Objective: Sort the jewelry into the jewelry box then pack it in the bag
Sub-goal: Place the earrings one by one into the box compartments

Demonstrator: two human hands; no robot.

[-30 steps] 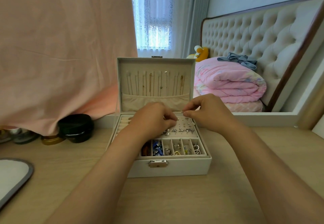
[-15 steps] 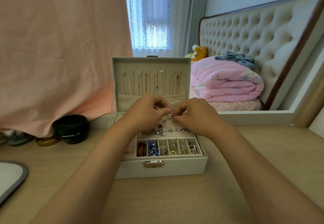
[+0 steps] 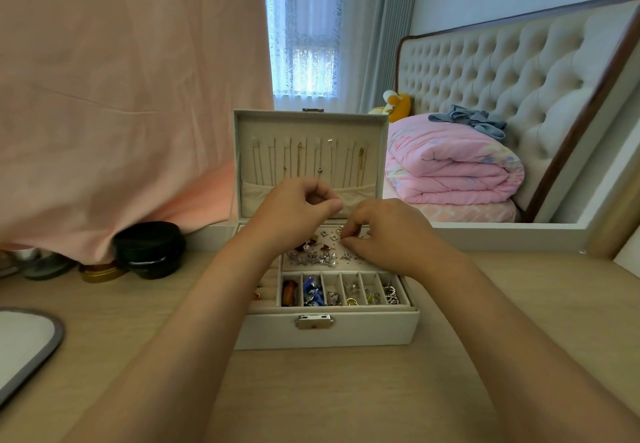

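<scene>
The jewelry box (image 3: 363,333) sits in the middle of the desk (image 3: 346,404), with bare wood on its near side and to its right as far as the white frame (image 3: 502,231) along the back. To its left, well apart, stand a black round case (image 3: 149,248) and a gold tin (image 3: 102,273) under the hanging pink cloth (image 3: 121,96). A grey-rimmed oval (image 3: 52,345) cuts in at the left border. Half a second ago both hands met fingertip to fingertip over the earring panel (image 3: 313,259). Now the left hand (image 3: 294,210) has lifted away toward the lid (image 3: 311,127), fingers curled and thumb against forefinger; whether it holds anything between them is too small to tell. The right hand (image 3: 388,231) has stayed low over the panel, its curled fingertips beside a small gold earring (image 3: 339,230); a real grip on it cannot be made out. The box has not shifted relative to the black case. Its long axis runs left to right, parallel to the desk's near edge. The latch (image 3: 314,321) faces the person, and the lid stands upright at the far side with its inside toward the person and chains hanging straight down. A row of small compartments (image 3: 332,283) lies along the front.
</scene>
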